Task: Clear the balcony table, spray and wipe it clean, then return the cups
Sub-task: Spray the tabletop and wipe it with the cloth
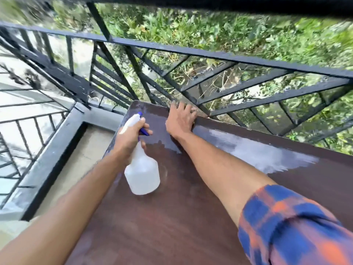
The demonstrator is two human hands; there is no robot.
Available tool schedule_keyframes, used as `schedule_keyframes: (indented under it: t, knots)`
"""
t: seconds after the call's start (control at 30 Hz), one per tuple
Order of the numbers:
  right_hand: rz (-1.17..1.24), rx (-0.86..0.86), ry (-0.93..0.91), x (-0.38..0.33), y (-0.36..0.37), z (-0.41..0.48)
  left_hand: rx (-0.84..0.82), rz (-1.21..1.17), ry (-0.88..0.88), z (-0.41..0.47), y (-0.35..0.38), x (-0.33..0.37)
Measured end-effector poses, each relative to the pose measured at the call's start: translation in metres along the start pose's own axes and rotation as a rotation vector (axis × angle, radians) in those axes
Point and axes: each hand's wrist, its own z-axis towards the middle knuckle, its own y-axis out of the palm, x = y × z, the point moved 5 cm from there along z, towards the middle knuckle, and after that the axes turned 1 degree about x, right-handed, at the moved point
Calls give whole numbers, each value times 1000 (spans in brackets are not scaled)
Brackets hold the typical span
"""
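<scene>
A dark brown table [172, 217] fills the lower middle of the head view. My left hand [129, 137] is shut on the neck of a white translucent spray bottle [142, 173] with a blue trigger, held just above the table's left part. My right hand [180, 121] lies flat with fingers spread on the table's far edge, close to the railing; I cannot tell whether anything is under it. A pale wet or shiny patch [267, 155] spreads across the table to the right of that hand. No cups are in view.
A black metal balcony railing [210, 54] runs right behind the table and turns along the left side. A grey concrete ledge [63, 142] and pale floor [86, 155] lie left of the table. Green foliage [210, 25] sits beyond the railing.
</scene>
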Motion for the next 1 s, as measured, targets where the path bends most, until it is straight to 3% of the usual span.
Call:
schedule_keyframes:
  t: [0.33, 0.77, 1.0]
  knots:
    - [-75, -281, -433, -112, 37, 46, 138, -83, -12, 20, -88, -12]
    - [-207, -528, -919, -130, 23, 13, 150, -65, 55, -6, -56, 11]
    - [-89, -381, -982, -95, 15, -49, 128, -99, 0, -25, -43, 0]
